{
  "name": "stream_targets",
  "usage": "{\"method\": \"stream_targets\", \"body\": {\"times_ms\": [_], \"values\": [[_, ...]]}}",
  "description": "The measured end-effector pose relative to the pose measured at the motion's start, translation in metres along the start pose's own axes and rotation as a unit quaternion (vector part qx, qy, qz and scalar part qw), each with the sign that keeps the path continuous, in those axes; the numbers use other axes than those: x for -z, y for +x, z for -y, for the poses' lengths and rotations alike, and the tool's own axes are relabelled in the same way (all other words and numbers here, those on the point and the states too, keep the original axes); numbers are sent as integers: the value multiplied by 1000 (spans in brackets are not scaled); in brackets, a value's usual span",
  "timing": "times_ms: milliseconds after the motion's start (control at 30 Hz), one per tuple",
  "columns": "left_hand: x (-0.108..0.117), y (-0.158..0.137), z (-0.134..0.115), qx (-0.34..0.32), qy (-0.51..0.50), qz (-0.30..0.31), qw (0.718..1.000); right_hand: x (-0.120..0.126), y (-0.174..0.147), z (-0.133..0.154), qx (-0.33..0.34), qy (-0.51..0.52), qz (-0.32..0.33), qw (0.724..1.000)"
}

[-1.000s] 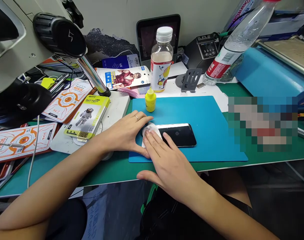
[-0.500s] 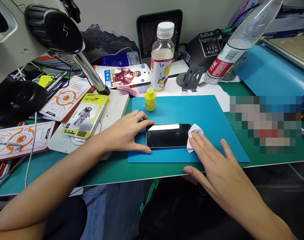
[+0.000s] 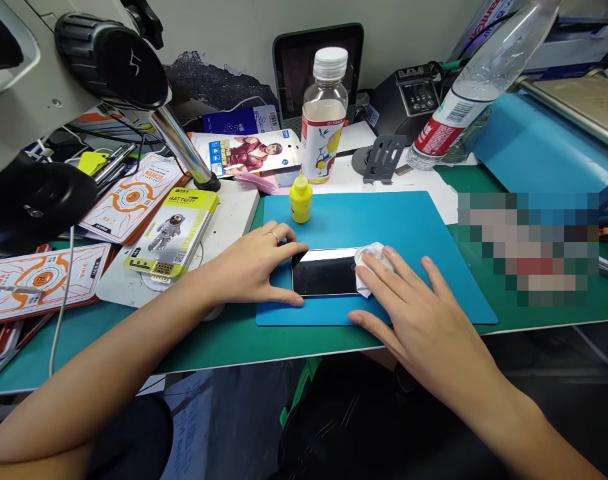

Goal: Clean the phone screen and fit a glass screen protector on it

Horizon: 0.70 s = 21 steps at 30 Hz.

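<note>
Head view: phone point(image 3: 324, 275) lies lengthwise between your hands; left hand point(image 3: 251, 270) pinches one end; right hand point(image 3: 424, 313), flat, presses wipe point(image 3: 373, 249).

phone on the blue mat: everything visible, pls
The phone lies flat, lengthwise left to right, on the blue mat. Its upturned face is black, glossy and glass-like, with a bright reflection along the far side and a thin pale near edge. The left hand holds its left end between thumb and forefinger; a white wipe under the right hand covers the right end.

head-worn view; forward and down; green bench point(image 3: 215, 344) near
</note>
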<state>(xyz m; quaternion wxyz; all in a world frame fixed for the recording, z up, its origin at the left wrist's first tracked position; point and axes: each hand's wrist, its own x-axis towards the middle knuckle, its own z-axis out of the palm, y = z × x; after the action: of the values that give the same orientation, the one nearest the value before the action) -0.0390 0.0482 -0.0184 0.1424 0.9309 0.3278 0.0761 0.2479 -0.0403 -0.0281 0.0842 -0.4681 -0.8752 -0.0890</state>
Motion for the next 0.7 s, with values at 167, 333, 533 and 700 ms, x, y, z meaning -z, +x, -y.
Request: {"method": "stream_targets", "body": {"times_ms": [167, 333, 533, 700], "values": [[1, 0, -2, 2, 1, 3, 1000, 1, 0, 1, 13, -24, 0, 1000], [1, 0, -1, 5, 3, 3, 1000, -1, 2, 2, 16, -31, 8, 999], [0, 0, 0, 1, -2, -1, 1000, -2, 11, 3, 19, -34, 5, 999], [0, 0, -1, 0, -3, -1, 1000, -3, 22, 2, 21, -7, 18, 1000]]}}
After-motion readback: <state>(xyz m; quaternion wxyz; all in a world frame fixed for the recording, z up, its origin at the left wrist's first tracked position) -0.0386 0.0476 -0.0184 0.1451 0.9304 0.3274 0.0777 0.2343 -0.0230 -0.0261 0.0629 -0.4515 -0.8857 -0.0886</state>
